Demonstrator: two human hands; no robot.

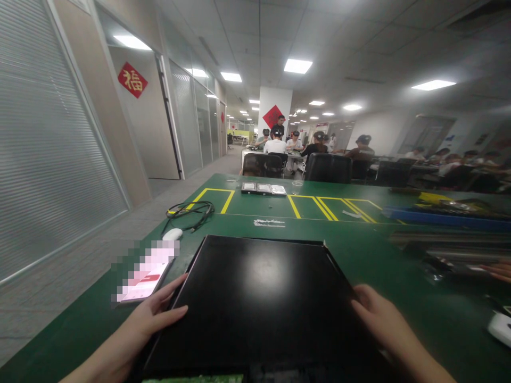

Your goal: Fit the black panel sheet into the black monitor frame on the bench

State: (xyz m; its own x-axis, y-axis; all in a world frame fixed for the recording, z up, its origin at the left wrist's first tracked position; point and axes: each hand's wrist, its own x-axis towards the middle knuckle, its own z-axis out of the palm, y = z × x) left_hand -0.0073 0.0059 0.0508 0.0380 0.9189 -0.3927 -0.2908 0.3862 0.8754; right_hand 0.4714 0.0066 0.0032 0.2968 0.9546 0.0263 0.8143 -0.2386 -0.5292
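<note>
A large, flat black case [275, 303] with a smooth top lies in front of me on the green table, its surface reflecting a ceiling light. Part of a green circuit board [195, 379] shows along its near side, cut off by the frame. My left hand [157, 314] grips the left edge, thumb over the top and fingers against the side. On the opposite edge, my right hand [379, 314] is closed around the case, its fingertips partly hidden. Near my left hand is a phone [149, 276] with a lit screen, partly pixelated, beside a white mouse [173, 234].
A coiled black cable [195, 215] lies at the far left of the green table [223, 226]. Several hard drives [263, 189] sit at the back, near yellow tape outlines. A blue tray [447, 217] holds parts at right. Another person's hand [501, 270] shows at the right edge.
</note>
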